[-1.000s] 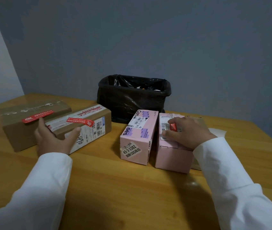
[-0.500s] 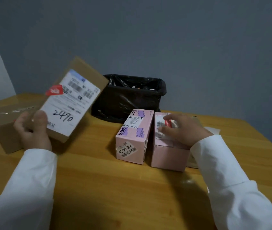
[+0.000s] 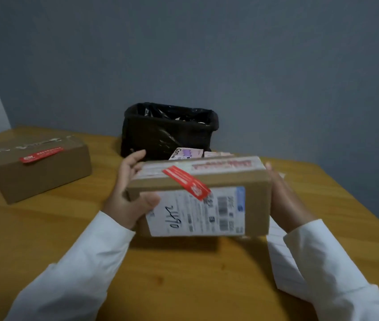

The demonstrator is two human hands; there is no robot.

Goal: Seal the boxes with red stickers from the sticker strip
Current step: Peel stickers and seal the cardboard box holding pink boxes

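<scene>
A brown cardboard box (image 3: 197,195) was held up above the counter (image 3: 184,274) in the centre of the frame, between both hands. A red sticker (image 3: 187,181) ran slantwise from its top face over the front edge and onto the white shipping label (image 3: 195,213) on the side facing the camera. That label carried barcodes, a blue corner patch and a handwritten number that looked like "2490", turned sideways; the fine print was too blurred to read. Red-printed tape ran along the top of the box, its words unreadable.

The left hand (image 3: 126,195) had its grip clamped on the left end of the box, thumb on the label face and fingers behind. The right hand (image 3: 285,200) lay flat against the right end, fingers straight.

At the left of the frame a second brown box (image 3: 38,167) sat on the counter with a red sticker (image 3: 41,154) across its top seam. Just behind the held box the top of a pink box (image 3: 185,154) showed, printed "Con". A black bin (image 3: 167,128) stood at the back of the counter.
</scene>
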